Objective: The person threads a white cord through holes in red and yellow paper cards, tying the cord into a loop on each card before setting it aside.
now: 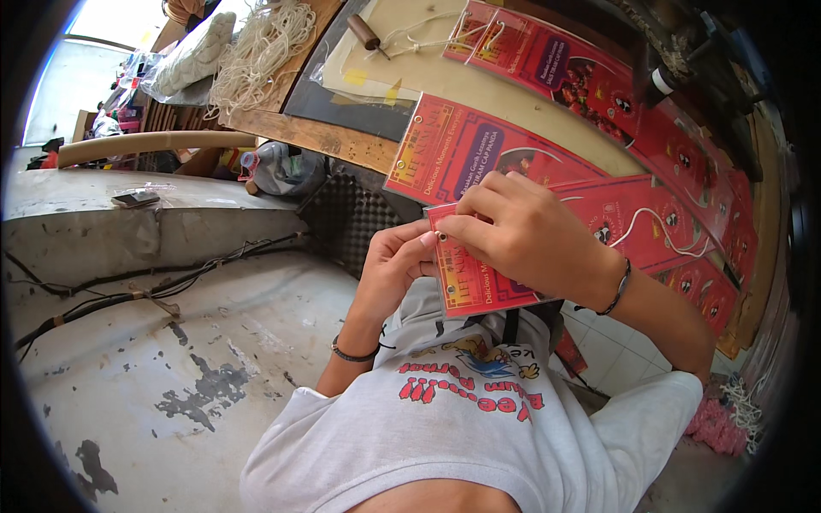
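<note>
I hold a flat red printed card (469, 291) close to my chest with both hands. My left hand (395, 261) pinches its upper left corner from the left side. My right hand (526, 235) lies over the top edge, fingers closed on the same corner beside a small metal eyelet (442, 234). A white cord (658, 227) trails from the card toward the right. A second red card (462, 154) of the same kind lies on the table just beyond my hands.
More red printed cards (599, 81) lie across the beige table top (479, 94). A bundle of white cord (261, 51) and a small wooden-handled tool (363, 32) rest at the far side. A worn concrete ledge (145, 214) with cables runs on the left.
</note>
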Demonstrator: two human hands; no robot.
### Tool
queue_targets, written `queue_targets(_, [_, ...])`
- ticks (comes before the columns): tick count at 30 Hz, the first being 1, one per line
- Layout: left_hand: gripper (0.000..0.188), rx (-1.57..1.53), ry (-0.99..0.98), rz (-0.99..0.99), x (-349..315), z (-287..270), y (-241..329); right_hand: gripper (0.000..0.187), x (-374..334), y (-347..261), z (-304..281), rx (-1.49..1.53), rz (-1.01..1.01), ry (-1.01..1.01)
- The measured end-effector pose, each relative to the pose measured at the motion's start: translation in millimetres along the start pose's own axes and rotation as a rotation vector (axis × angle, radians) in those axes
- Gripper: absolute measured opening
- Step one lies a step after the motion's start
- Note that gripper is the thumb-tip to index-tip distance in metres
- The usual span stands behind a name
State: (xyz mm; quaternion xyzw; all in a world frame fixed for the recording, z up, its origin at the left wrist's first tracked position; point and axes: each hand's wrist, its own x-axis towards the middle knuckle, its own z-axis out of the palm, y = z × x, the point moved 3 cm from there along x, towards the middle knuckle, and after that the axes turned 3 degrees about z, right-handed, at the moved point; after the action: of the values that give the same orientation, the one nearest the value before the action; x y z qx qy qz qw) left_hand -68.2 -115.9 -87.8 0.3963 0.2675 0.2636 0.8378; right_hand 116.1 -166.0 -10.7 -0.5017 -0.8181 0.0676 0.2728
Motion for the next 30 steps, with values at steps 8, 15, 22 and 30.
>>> queue_targets(8, [0.021, 0.254, 0.163, 0.239, -3, 8, 12, 0.019, 1, -3, 1, 0.046, 0.091, 0.06])
queue_targets(15, [0.028, 0.78, 0.144, 0.635, -5, 20, 35, 0.022, 1, -1, 1, 0.18, 0.07, 0.12])
queue_targets(22, [0.017, 0.936, 0.129, 0.718, -2, 26, 36, 0.026, 0, -5, -1, 0.286, 0.058, 0.133])
queue_targets(30, [0.013, 0.552, 0.219, 0.617, -7, 9, 21, 0.028, 1, -3, 3, 0.173, 0.07, 0.067])
